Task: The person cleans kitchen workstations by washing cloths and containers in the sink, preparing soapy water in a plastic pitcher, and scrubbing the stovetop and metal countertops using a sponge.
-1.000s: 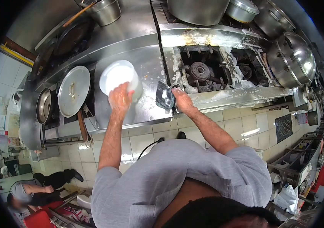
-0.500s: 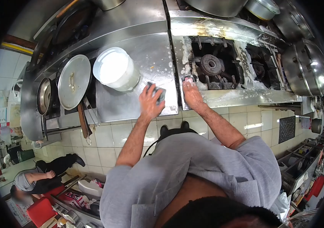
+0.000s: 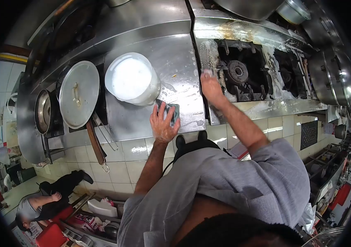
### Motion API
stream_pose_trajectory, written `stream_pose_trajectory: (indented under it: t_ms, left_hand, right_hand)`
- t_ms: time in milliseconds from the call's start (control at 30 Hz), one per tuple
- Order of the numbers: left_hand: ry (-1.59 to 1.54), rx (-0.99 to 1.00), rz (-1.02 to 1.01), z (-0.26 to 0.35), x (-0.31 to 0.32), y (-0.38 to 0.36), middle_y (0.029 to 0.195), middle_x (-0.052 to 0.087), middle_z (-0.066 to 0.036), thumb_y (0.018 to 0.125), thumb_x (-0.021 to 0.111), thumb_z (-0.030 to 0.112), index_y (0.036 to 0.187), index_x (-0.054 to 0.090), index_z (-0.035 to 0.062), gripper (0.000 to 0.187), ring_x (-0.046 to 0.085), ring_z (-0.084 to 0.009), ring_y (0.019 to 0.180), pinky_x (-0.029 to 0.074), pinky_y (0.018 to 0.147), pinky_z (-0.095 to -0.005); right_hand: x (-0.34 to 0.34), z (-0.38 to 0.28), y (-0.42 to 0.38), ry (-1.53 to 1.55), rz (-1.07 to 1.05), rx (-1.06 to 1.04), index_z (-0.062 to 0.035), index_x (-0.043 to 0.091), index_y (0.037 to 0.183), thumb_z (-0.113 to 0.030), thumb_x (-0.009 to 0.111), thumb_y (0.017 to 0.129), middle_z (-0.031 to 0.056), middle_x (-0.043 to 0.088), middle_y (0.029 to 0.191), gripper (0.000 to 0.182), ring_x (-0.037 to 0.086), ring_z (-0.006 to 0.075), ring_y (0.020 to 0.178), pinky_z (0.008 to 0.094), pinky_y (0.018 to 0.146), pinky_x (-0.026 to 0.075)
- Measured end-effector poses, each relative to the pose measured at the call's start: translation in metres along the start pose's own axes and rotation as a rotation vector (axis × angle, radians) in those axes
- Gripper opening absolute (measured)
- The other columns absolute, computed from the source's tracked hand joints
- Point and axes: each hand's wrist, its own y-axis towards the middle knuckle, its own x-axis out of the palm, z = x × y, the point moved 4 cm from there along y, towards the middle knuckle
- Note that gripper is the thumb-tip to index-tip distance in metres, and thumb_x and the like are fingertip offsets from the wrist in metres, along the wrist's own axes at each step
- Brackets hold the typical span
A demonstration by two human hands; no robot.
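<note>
My left hand lies with spread fingers on a dark green scouring pad, pressed on the wet steel counter. Just above it stands a translucent white bucket holding white suds. My right hand is closed at the left edge of the stove, beside the burner; what its blurred fingers hold is too small to make out. White foam covers much of the stove's metal around the burners.
A round lid and a frying pan stand on the left, with a wooden handle below the lid. Large steel pots are at the right. A seated person is at the lower left.
My right hand has moved up along the stove's left edge. My left hand remains on the pad, its fingers more spread. The whole view has shifted slightly.
</note>
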Motion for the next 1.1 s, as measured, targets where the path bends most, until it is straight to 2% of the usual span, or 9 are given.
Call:
stream_pose_trajectory:
  t_ms: [133, 400, 500, 633, 867, 900, 933, 1033, 1100]
  left_hand:
    - [-0.014, -0.008, -0.025, 0.001, 0.002, -0.002, 0.132, 0.04, -0.013, 0.067, 0.069, 0.027, 0.117, 0.054, 0.0187, 0.052, 0.036, -0.0398, 0.119, 0.032, 0.094, -0.0507]
    - [-0.013, 0.013, 0.011, 0.002, -0.002, 0.0, 0.132, 0.04, -0.013, 0.068, 0.07, 0.025, 0.116, 0.055, 0.017, 0.051, 0.037, -0.0399, 0.119, 0.033, 0.093, -0.0498]
    - [0.008, 0.001, 0.009, 0.001, 0.003, 0.001, 0.132, 0.04, -0.013, 0.068, 0.07, 0.025, 0.116, 0.055, 0.0166, 0.051, 0.036, -0.0399, 0.12, 0.033, 0.094, -0.0492]
    - [0.026, -0.029, -0.021, 0.003, 0.002, -0.001, 0.132, 0.041, -0.014, 0.069, 0.068, 0.028, 0.114, 0.056, 0.0151, 0.049, 0.036, -0.0399, 0.12, 0.032, 0.096, -0.049]
    - [0.056, -0.05, -0.026, 0.005, 0.009, 0.004, 0.13, 0.042, -0.014, 0.066, 0.069, 0.026, 0.112, 0.058, 0.0152, 0.048, 0.037, -0.0397, 0.119, 0.033, 0.095, -0.0483]
    - [0.052, -0.049, -0.02, 0.005, 0.009, 0.005, 0.13, 0.042, -0.014, 0.066, 0.069, 0.026, 0.112, 0.058, 0.015, 0.049, 0.037, -0.0398, 0.119, 0.033, 0.095, -0.0485]
    - [0.045, -0.046, -0.01, 0.006, 0.008, 0.004, 0.13, 0.042, -0.014, 0.065, 0.069, 0.026, 0.112, 0.058, 0.0147, 0.049, 0.037, -0.0399, 0.119, 0.033, 0.095, -0.0486]
    - [0.053, -0.046, -0.017, 0.006, 0.007, 0.004, 0.131, 0.041, -0.014, 0.066, 0.068, 0.026, 0.113, 0.057, 0.0141, 0.049, 0.037, -0.0406, 0.119, 0.033, 0.095, -0.0486]
    - [0.062, -0.043, -0.011, 0.005, 0.008, 0.005, 0.131, 0.041, -0.014, 0.067, 0.068, 0.026, 0.113, 0.057, 0.0141, 0.049, 0.036, -0.0407, 0.119, 0.033, 0.095, -0.0485]
  right_hand:
    - [0.035, 0.057, 0.112, 0.21, -0.198, 0.159, 0.0023, 0.052, 0.096, -0.01, 0.038, 0.085, 0.0207, 0.057, 0.101, 0.021, 0.058, 0.0347, 0.093, 0.0435, 0.077, 0.048]
    - [0.029, 0.081, 0.103, 0.264, -0.26, 0.151, -0.0037, 0.054, 0.114, 0.005, 0.038, 0.08, 0.0167, 0.053, 0.12, 0.039, 0.052, 0.0328, 0.108, 0.0388, 0.094, 0.042]
    - [0.023, 0.09, 0.125, 0.42, -0.235, -0.208, -0.0056, 0.055, 0.117, 0.012, 0.042, 0.073, 0.0103, 0.051, 0.125, 0.049, 0.049, 0.0257, 0.115, 0.0357, 0.102, 0.036]
    - [0.026, 0.134, 0.122, 0.498, -0.382, -0.296, -0.0083, 0.057, 0.116, 0.014, 0.039, 0.07, 0.0083, 0.051, 0.125, 0.054, 0.045, 0.0229, 0.119, 0.0328, 0.105, 0.033]
    - [0.035, 0.126, 0.144, 0.494, -0.276, -0.491, -0.0092, 0.057, 0.115, 0.011, 0.042, 0.071, 0.0063, 0.054, 0.123, 0.051, 0.05, 0.022, 0.115, 0.0326, 0.101, 0.038]
    - [0.003, 0.106, 0.137, 0.435, -0.589, -0.15, -0.0037, 0.055, 0.112, 0.008, 0.041, 0.075, 0.0128, 0.058, 0.112, 0.041, 0.054, 0.0249, 0.106, 0.0355, 0.095, 0.043]
    - [0.011, 0.09, 0.116, 0.44, -0.554, -0.045, -0.0001, 0.048, 0.117, 0.004, 0.038, 0.083, 0.0179, 0.057, 0.1, 0.035, 0.057, 0.0266, 0.09, 0.0361, 0.091, 0.045]
    - [-0.007, 0.019, 0.012, 0.18, -0.204, -0.121, 0.0084, 0.04, 0.116, 0.004, 0.042, 0.078, 0.0269, 0.045, 0.115, 0.038, 0.05, 0.0362, 0.106, 0.0392, 0.089, 0.045]
    - [-0.004, 0.025, 0.012, 0.264, -0.208, -0.144, 0.0086, 0.04, 0.117, 0.003, 0.041, 0.079, 0.0275, 0.044, 0.117, 0.039, 0.051, 0.0368, 0.104, 0.0396, 0.088, 0.045]
